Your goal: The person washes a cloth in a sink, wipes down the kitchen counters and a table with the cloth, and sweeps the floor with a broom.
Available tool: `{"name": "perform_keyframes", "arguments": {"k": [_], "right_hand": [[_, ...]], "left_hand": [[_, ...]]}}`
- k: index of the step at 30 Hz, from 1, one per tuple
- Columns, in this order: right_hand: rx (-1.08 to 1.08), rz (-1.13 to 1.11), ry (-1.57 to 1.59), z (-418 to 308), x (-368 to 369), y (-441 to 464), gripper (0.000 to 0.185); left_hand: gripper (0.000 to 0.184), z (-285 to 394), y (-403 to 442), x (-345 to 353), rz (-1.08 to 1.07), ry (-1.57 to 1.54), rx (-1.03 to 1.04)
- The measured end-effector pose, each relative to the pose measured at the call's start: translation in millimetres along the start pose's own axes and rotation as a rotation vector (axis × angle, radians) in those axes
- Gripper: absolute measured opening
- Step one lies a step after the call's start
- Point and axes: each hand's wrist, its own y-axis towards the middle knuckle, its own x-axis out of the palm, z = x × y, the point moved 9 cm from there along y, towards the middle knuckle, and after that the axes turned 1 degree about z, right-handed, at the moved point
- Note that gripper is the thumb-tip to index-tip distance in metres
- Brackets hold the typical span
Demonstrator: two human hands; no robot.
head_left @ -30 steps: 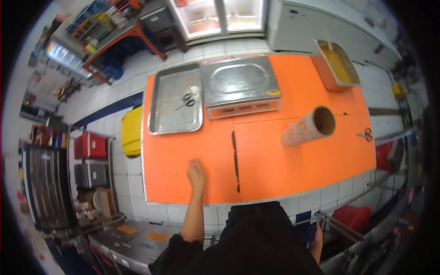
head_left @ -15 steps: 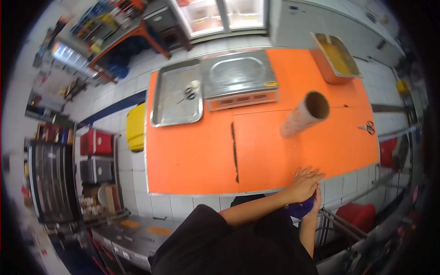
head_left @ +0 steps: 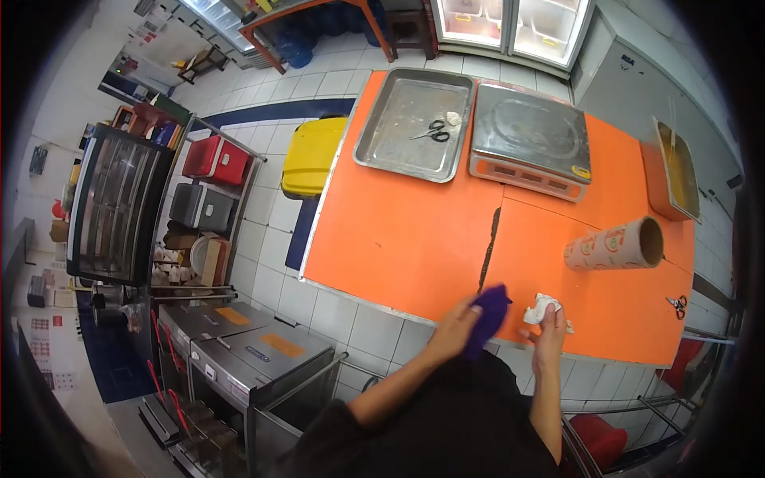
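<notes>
At the table's front edge, my left hand (head_left: 453, 330) is closed on a dark purple cloth (head_left: 488, 315), which stands up from the fingers. To the right of it, my right hand (head_left: 548, 337) pinches a crumpled white piece (head_left: 541, 308) that looks like paper or tissue. The two hands are apart. Beyond the right hand, a cardboard tube (head_left: 603, 248) with a printed wrap stands on the orange tabletop (head_left: 398, 231). Black-and-orange scissors (head_left: 678, 306) lie near the table's right edge.
A metal tray (head_left: 398, 131) holding black scissors (head_left: 436, 131) stands at the back, beside a weighing scale (head_left: 531, 134). On the right sits a deep metal container (head_left: 672, 171) with yellow contents. A yellow bin (head_left: 314, 157) stands left of the table, a red stool (head_left: 598, 442) lower right.
My hands, together on the purple cloth before, have separated. The left has moved leftward with the cloth, and the white piece now shows in the right. The view has turned left.
</notes>
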Motion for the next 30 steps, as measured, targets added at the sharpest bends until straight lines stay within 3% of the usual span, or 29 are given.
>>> {"name": "perform_keyframes", "arguments": {"k": [2, 4, 5, 6, 7, 9, 11, 12, 14, 18, 20, 21, 22, 23, 24, 25, 26, 27, 28, 30], "right_hand": [[-0.102, -0.137, 0.050, 4.2, -17.0, 21.2, 0.030], [-0.194, -0.127, 0.150, -19.8, -37.7, 21.9, 0.023], [-0.232, -0.177, 0.193, -34.3, -51.7, 24.6, 0.022], [-0.295, -0.087, 0.094, -58.8, -67.4, 22.2, 0.020], [-0.360, 0.003, -0.005, -88.9, -83.1, 17.9, 0.019], [-0.488, 0.148, -0.381, -147.4, -126.6, 22.3, 0.033], [-0.790, 0.423, -0.743, -225.9, -100.6, 2.8, 0.050], [-0.785, 0.436, -0.758, -245.9, -84.0, 2.7, 0.050], [-0.906, 0.385, -1.469, -272.2, -25.1, 5.0, 0.061], [-0.746, 0.248, -1.518, -260.8, -42.7, 50.0, 0.053], [-0.387, 0.223, -1.502, -243.3, -81.1, 73.7, 0.050], [-0.271, 0.216, -1.493, -234.8, -96.5, 79.1, 0.049], [-0.477, 0.266, -1.330, -236.9, -103.4, 74.2, 0.042], [-0.676, 0.307, -1.153, -245.1, -113.5, 61.6, 0.036], [-0.694, 0.302, -1.144, -251.2, -126.9, 51.3, 0.036], [-0.655, 0.381, -1.053, -261.8, -153.5, 37.1, 0.035], [-0.610, 0.461, -0.961, -271.3, -181.9, 25.2, 0.035], [-0.624, 0.469, -0.950, -281.7, -202.6, 17.2, 0.035], [-0.818, 0.453, -0.925, -300.9, -220.0, -1.5, 0.035], [-1.023, 0.461, -0.927, -339.2, -282.8, -43.8, 0.034]], "left_hand": [[0.044, -21.4, -6.4, -87.3, 0.259, 0.308, -0.036], [0.045, -42.0, -14.8, -171.4, 0.440, 0.230, -0.040], [0.046, -50.4, -22.5, -207.9, 0.492, 0.330, -0.153], [0.049, -64.1, -32.3, -244.0, 0.588, 0.463, -0.135], [0.054, -90.6, -39.3, -281.9, 0.708, 0.688, -0.258], [0.067, -82.8, -28.4, -304.4, 0.883, 0.864, -0.330], [0.067, -112.7, 19.1, -322.4, 0.795, 1.022, -0.334], [0.068, -127.9, 43.8, -330.1, 0.722, 1.174, -0.326], [0.063, -123.1, 77.0, -354.5, 0.778, 1.333, -0.227], [0.056, -90.0, 133.6, -383.4, 0.850, 1.268, -0.354], [0.057, -110.8, 181.0, -323.0, 0.739, 1.407, -0.137], [0.058, -125.7, 192.1, -261.6, 0.687, 1.675, -0.025], [0.059, -105.8, 186.4, -177.3, 0.501, 1.702, -0.094], [0.060, -88.3, 169.2, -83.5, 0.311, 1.738, 0.051], [0.059, -104.5, 152.0, 6.1, 0.173, 1.695, 0.170], [0.059, -131.8, 134.1, 98.6, 0.177, 1.395, 0.459], [0.058, -124.9, 108.1, 184.1, -0.090, 1.304, 0.419], [0.058, -167.2, 85.2, 280.3, -0.191, 1.185, 0.586], [0.053, -167.1, 53.9, 351.6, -0.436, 1.169, 0.581], [0.054, -159.9, 13.7, 437.6, -0.636, 0.804, 0.681]]}}
